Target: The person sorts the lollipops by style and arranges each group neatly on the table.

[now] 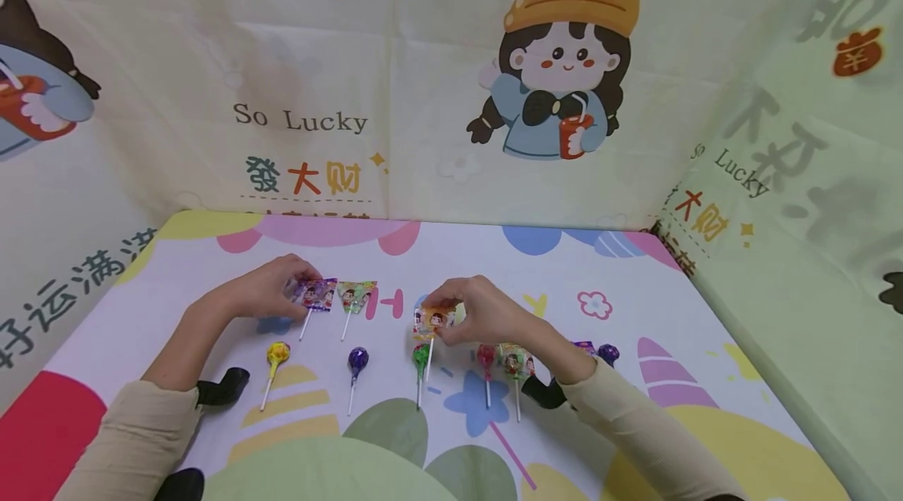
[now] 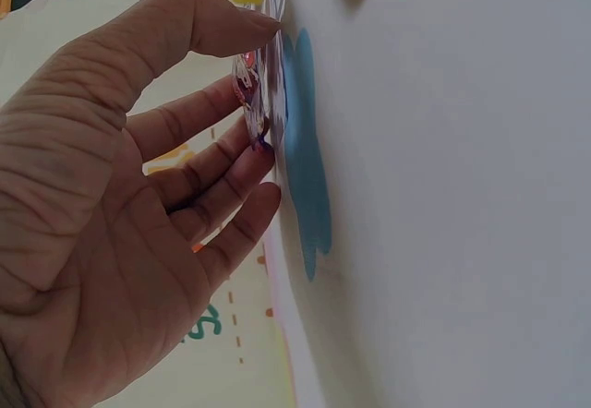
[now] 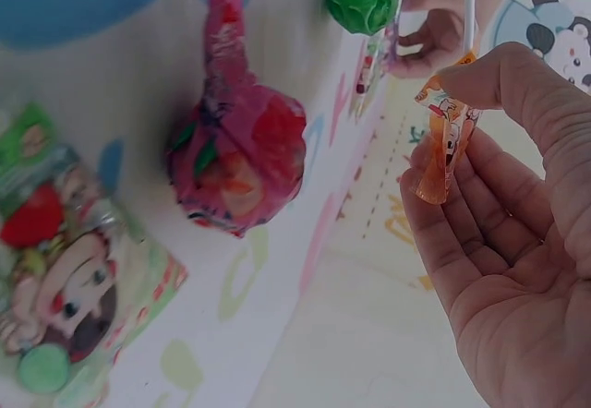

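On the far left of the table, my left hand [image 1: 268, 291] holds a flat purple-wrapped lollipop [image 1: 322, 294] by its wrapper, thumb and fingertips at its edges; its stick points toward me. Just right of it lies a flat green-wrapped lollipop [image 1: 356, 295]. Near the middle, my right hand [image 1: 490, 314] pinches a flat orange-wrapped lollipop [image 3: 451, 140] between thumb and fingers. In the head view its stick hangs down beside a round green lollipop [image 1: 421, 355] on the table. A round red-pink lollipop [image 3: 238, 154] lies below the right hand.
Nearer me lie a round yellow lollipop [image 1: 278, 352] and a round purple lollipop [image 1: 358, 360]. Another flat green-wrapped lollipop [image 1: 516, 362] is by the right wrist. Beyond the right forearm sits another round purple lollipop [image 1: 609, 353], partly hidden. A printed cloth wall [image 1: 423, 172] backs the table.
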Available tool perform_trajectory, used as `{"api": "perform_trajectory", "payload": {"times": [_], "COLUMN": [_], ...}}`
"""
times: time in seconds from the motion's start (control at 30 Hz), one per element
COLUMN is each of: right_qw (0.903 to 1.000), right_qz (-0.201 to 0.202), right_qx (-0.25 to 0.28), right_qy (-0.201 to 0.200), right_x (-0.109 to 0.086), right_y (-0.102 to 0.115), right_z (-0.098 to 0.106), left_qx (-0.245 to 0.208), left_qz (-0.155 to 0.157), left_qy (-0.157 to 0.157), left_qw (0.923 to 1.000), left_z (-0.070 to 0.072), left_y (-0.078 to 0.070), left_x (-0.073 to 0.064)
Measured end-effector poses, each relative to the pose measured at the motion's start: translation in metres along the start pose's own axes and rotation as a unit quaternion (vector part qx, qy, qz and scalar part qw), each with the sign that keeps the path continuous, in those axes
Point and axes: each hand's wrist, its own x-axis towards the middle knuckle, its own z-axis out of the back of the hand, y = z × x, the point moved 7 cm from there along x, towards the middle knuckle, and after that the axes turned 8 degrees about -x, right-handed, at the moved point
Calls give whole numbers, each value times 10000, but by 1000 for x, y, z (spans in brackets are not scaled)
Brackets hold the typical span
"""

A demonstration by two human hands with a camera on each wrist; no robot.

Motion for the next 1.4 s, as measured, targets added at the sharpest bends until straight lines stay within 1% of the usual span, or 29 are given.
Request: {"api": "perform_trajectory", "payload": {"times": [0.13, 0.3, 0.47, 0.77, 0.93, 1.17, 1.4], "right_qw": [10000, 10000, 9999, 9996, 9994, 9991, 9975], "right_qz": [61, 84, 36, 160, 64, -3, -166], "right_qx": [25, -13, -77, -189, -269, -300, -447], "right_qy": [-16, 12, 86, 121, 194, 294, 523], "right_x": [5, 14, 25, 47, 58, 70, 80], "right_y": [1, 1, 1, 1, -2, -6, -13], "right_z": [0, 0, -1, -4, -9, -16, -25], "left_qx": [24, -17, -40, -21, -25, -57, -22], "left_qz": [-55, -4, 35, -26, -75, -62, -112], "left_qy": [7, 17, 32, -1, -6, -20, 5], "left_qw": [10000, 10000, 10000, 10000, 10000, 10000, 9999], "left_z": [0, 0, 0, -1, -1, -2, -1], "left_y": [-1, -1, -1, 0, -2, -2, -3], "left_x": [2, 2, 1, 0, 0, -1, -1]}}
